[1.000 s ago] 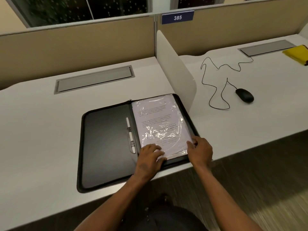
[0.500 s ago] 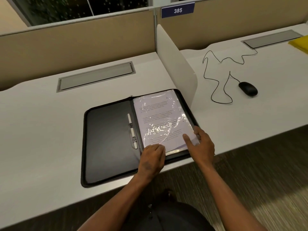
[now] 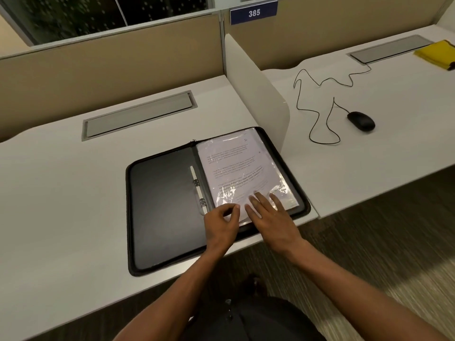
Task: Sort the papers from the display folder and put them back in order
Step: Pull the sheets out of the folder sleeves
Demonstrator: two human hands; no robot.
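Note:
A black zip display folder lies open on the white desk. Its right half holds a stack of printed papers in clear plastic sleeves. A white clip bar runs down the spine. My left hand sits at the sleeves' near left corner, its thumb and forefinger pinching the edge of the top sleeve. My right hand lies flat with straight fingers on the lower part of the top page, pressing it down.
A white divider panel stands just right of the folder. Beyond it, a black mouse with a looping cable and a yellow item lie on the neighbouring desk. A grey cable hatch sits behind the folder.
My right hand has moved from the folder's near right corner leftward onto the page and flattened. My left hand's fingers have gathered into a pinch at the sleeve corner.

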